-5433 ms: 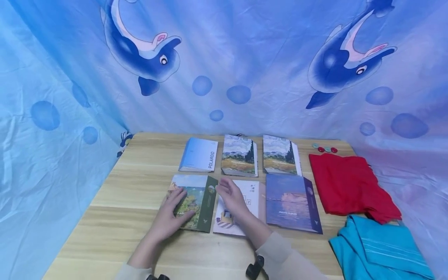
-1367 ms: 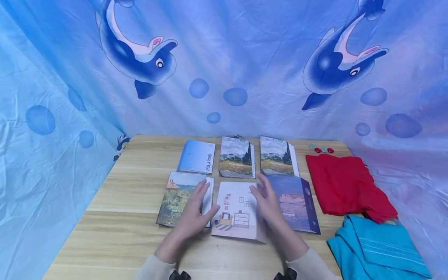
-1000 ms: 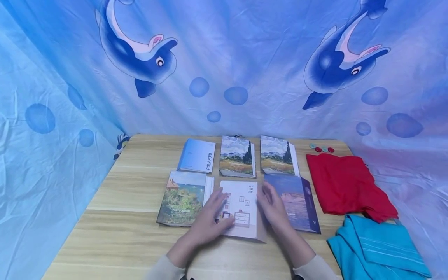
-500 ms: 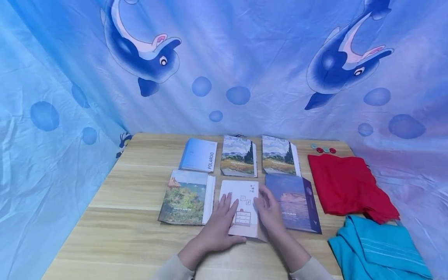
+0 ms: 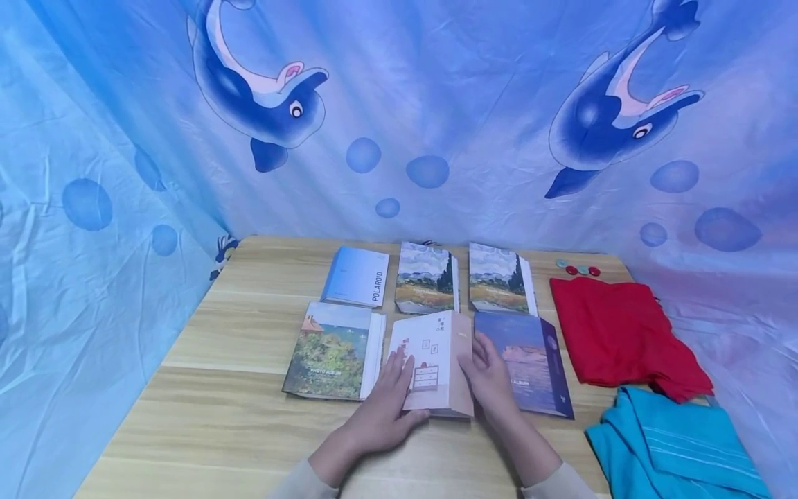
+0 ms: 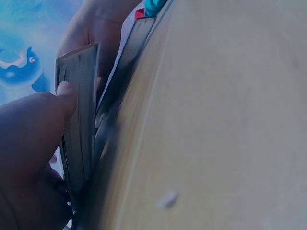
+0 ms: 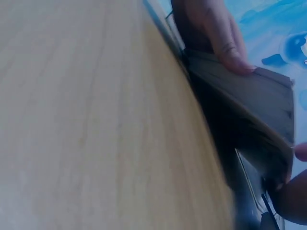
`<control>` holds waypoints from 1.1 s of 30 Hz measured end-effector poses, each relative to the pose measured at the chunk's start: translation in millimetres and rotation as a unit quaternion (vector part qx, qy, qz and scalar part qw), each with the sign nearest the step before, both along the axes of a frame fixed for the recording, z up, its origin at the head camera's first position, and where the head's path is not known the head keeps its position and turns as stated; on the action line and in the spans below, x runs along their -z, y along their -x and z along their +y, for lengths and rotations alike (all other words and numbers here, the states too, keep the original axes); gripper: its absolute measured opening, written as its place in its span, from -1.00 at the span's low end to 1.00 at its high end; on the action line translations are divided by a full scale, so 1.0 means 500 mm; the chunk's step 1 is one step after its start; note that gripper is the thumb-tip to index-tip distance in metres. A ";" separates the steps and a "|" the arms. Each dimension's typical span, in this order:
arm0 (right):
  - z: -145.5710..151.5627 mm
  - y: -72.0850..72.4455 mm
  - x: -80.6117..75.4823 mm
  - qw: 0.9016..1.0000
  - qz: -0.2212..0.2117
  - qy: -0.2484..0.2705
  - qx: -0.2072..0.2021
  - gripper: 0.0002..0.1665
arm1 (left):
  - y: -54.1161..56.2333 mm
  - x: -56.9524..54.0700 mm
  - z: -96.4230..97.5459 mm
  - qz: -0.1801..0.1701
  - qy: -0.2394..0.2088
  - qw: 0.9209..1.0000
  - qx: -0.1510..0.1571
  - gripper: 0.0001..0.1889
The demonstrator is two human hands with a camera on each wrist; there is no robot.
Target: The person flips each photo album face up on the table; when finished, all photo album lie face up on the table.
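In the head view, a white photo album (image 5: 439,343) with a printed room drawing is tilted, its right side raised and its beige spine showing. My left hand (image 5: 385,412) holds it at the left, fingers across the cover and thumb along the near edge. At the spine, my right hand (image 5: 492,384) grips the raised side. Both wrist views catch the album from its near edge: the left thumb (image 6: 67,96) lies on that edge, and the right thumb appears by the album's corner (image 7: 283,115). The fingers beneath are mostly hidden.
A garden-picture album (image 5: 333,353) lies left and a purple album (image 5: 524,360) right. Behind are a blue POLAROID album (image 5: 358,274) and two landscape albums (image 5: 427,277). A red cloth (image 5: 623,333), a teal cloth (image 5: 686,443) and several small discs (image 5: 582,270) lie at the right.
The garden album has been turned, its page edges now at the right instead of its green spine. Both hands have closed in on the white album, and its right side has risen.
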State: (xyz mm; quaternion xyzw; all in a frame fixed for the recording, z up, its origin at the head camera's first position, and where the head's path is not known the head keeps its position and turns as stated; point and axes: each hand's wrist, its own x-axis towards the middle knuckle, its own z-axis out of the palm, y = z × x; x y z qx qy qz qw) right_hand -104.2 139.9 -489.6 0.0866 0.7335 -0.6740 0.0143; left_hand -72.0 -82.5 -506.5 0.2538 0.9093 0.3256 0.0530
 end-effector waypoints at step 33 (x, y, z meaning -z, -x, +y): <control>-0.010 -0.002 -0.062 0.995 0.090 0.029 0.024 -0.50 | 0.029 -0.064 0.081 -0.231 -0.392 0.890 0.014 -0.14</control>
